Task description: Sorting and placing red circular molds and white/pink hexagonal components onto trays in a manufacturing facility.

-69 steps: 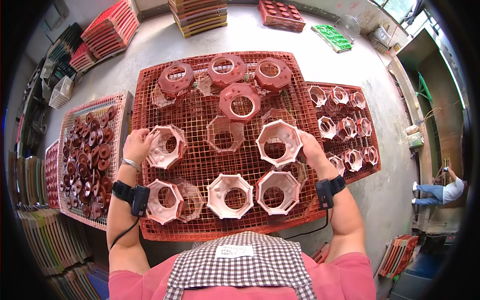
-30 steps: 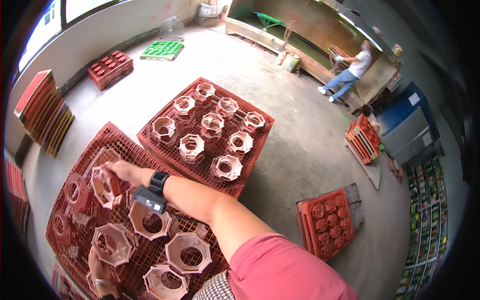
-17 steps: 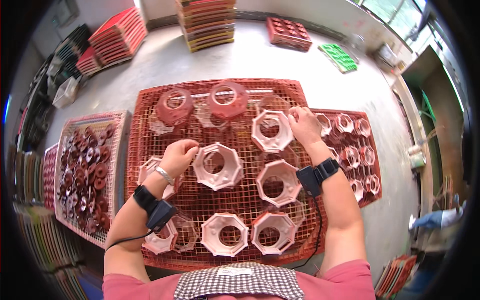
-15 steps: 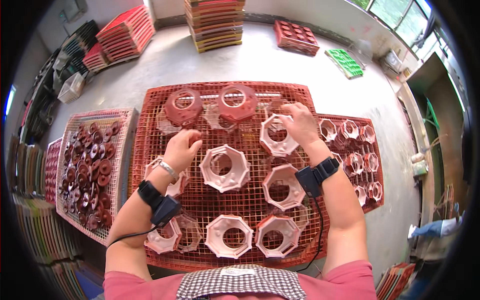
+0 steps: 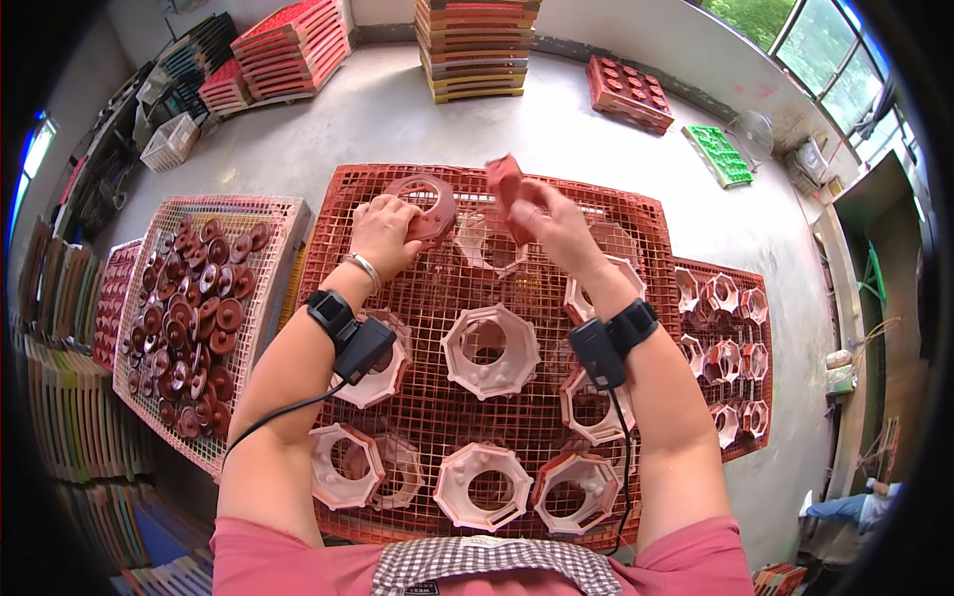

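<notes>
Near the far edge of the red mesh rack (image 5: 427, 417), my left hand (image 5: 386, 236) has its fingers closed on the near-left edge of a dull-red octagonal ring (image 5: 444, 214). My right hand (image 5: 556, 226) grips another dull-red octagonal ring (image 5: 505, 184), lifted and turned nearly edge-on. Beneath that raised ring, a pale octagonal ring (image 5: 477, 253) is partly visible below the mesh. At the middle of the rack lies a pale pink octagonal ring (image 5: 459, 353), its hollow side up. Another pale ring (image 5: 574, 298) is partly covered by my right forearm.
Several more pale rings, including one pale ring (image 5: 447, 487), lie along the rack's near side. A crate (image 5: 298, 223) of dark-red round pieces (image 5: 204, 308) stands at left. Smaller rings (image 5: 725, 360) sit on a rack at right. Stacked trays (image 5: 477, 50) stand on the floor beyond.
My right hand has moved left from beside a pale ring and now holds up a dull-red ring. My left hand has reached forward onto the other red ring. The whole view has shifted.
</notes>
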`<state>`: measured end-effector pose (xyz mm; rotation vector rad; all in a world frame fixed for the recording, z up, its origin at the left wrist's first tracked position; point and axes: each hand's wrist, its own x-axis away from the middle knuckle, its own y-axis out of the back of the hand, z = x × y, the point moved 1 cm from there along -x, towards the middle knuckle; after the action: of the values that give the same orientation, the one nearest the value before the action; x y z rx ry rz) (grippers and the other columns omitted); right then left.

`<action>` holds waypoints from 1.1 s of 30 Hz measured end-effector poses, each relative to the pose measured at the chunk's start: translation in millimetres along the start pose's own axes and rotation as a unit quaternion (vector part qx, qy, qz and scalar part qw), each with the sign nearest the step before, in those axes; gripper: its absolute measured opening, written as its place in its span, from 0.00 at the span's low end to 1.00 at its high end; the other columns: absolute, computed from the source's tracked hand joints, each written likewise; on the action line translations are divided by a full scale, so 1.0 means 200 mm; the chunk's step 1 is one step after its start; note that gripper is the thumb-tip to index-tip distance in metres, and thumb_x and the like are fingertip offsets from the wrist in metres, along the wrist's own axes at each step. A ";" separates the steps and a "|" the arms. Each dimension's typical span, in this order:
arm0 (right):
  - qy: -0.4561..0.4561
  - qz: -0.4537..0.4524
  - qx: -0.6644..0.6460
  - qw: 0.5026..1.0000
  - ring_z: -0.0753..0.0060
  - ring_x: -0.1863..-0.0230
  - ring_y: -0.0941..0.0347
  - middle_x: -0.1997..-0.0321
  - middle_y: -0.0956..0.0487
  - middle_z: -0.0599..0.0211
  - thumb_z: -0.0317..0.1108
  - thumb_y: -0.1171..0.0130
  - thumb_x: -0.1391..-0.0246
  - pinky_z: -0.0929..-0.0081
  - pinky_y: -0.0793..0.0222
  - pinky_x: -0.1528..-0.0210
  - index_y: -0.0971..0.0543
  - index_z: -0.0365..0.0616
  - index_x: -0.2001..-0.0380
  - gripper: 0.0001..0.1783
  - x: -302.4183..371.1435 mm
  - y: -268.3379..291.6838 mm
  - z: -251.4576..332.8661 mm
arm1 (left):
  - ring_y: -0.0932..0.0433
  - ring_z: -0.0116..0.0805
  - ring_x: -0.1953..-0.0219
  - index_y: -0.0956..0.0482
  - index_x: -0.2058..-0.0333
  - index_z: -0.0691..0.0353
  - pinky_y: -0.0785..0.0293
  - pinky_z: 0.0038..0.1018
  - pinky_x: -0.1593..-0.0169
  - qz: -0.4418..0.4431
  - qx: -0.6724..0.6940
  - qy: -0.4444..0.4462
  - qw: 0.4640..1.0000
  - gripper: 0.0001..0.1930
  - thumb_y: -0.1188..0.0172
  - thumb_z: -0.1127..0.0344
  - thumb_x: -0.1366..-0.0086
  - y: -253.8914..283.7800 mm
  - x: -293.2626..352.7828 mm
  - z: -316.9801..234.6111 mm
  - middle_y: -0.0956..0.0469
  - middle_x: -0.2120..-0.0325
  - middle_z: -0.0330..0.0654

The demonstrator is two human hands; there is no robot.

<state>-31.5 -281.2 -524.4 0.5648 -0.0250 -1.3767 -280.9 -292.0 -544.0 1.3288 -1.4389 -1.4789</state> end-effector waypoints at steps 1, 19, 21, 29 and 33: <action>-0.001 0.001 -0.001 1.000 0.65 0.65 0.28 0.65 0.23 0.60 0.42 0.52 0.49 0.69 0.33 0.61 0.26 0.42 0.62 0.17 -0.02 0.00 0.01 | 0.37 0.40 0.47 0.27 0.60 0.56 0.45 0.37 0.47 0.001 0.031 -0.004 1.000 0.19 0.38 0.58 0.52 0.01 -0.01 0.01 0.29 0.58 0.41; -0.229 0.007 0.090 0.969 0.63 0.70 0.24 0.76 0.23 0.55 0.39 0.50 0.51 0.70 0.30 0.64 0.22 0.41 0.67 0.14 0.01 0.13 -0.26 | 0.22 0.35 0.74 0.25 0.64 0.66 0.23 0.34 0.76 -0.019 0.575 0.359 0.735 0.14 0.54 0.63 0.40 -0.21 0.12 0.55 0.24 0.74 0.42; -0.109 -0.062 0.191 0.974 0.62 0.69 0.24 0.73 0.21 0.58 0.40 0.48 0.52 0.69 0.30 0.63 0.22 0.45 0.68 0.13 0.06 0.27 -0.13 | 0.24 0.31 0.76 0.23 0.65 0.65 0.25 0.29 0.75 -0.027 0.469 0.354 0.808 0.12 0.50 0.64 0.43 -0.16 0.13 0.57 0.24 0.76 0.39; -0.213 0.054 0.401 0.889 0.54 0.66 0.25 0.70 0.22 0.56 0.50 0.49 0.54 0.62 0.30 0.63 0.24 0.44 0.64 0.22 0.47 0.66 -0.23 | 0.24 0.34 0.76 0.23 0.62 0.59 0.29 0.29 0.69 -0.105 0.351 0.115 0.923 0.12 0.45 0.64 0.45 0.06 0.04 0.09 0.22 0.78 0.44; -0.154 0.004 0.454 0.878 0.49 0.69 0.27 0.74 0.24 0.51 0.40 0.54 0.49 0.56 0.32 0.64 0.27 0.40 0.75 0.14 0.53 0.57 -0.31 | 0.23 0.37 0.73 0.27 0.56 0.53 0.28 0.31 0.66 0.080 0.286 0.029 0.954 0.17 0.42 0.62 0.46 -0.01 0.01 -0.23 0.22 0.77 0.45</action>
<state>116.6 -347.5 -565.0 1.1056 -0.9763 -1.3874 -236.6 -307.2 -540.6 1.5218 -1.9743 -0.9371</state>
